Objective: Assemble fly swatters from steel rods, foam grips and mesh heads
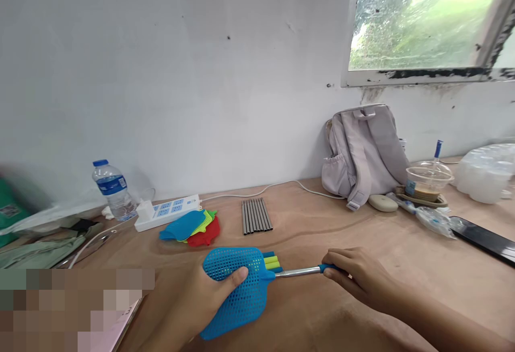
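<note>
Left hand (pixel 207 294) and right hand (pixel 354 271) hold a blue swatter (pixel 253 290) partly hiding coloured tubes (pixel 272 265).

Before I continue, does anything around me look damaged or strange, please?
Yes: the window frame looks damaged, with black patches breaking its white paint, and a brownish stain marks the wall just below it. The blue swatter you hold shows no visible damage.
</note>
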Action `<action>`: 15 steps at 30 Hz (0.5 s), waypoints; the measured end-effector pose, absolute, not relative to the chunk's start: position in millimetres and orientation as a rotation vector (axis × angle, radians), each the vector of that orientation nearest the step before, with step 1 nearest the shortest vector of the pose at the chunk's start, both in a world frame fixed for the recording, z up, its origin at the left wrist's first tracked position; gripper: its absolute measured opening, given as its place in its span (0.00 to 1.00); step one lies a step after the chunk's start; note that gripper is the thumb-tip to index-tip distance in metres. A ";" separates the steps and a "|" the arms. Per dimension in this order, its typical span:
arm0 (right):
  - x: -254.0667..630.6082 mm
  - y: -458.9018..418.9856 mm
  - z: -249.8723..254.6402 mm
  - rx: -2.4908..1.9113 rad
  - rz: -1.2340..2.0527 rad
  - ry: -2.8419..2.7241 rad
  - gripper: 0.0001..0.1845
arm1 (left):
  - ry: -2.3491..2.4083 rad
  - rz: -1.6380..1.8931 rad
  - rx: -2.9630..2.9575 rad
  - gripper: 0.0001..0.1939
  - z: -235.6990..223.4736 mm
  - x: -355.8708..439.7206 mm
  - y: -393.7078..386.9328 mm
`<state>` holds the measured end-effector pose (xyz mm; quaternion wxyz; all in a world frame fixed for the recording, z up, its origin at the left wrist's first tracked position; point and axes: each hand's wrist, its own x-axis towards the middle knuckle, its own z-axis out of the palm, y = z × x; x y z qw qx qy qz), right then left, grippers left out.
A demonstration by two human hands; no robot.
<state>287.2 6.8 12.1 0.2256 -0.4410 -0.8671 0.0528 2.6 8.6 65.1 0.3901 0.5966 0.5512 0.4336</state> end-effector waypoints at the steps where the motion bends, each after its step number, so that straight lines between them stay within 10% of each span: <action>1: 287.3 6.8 12.2 -1.221 0.154 -2.394 0.15 | 1.411 1.094 1.517 0.11 64.2 2.2 8.9; 15: 311.3 22.8 14.1 -1.211 0.161 -2.453 0.15 | 0.997 1.334 1.029 0.17 59.5 0.1 17.8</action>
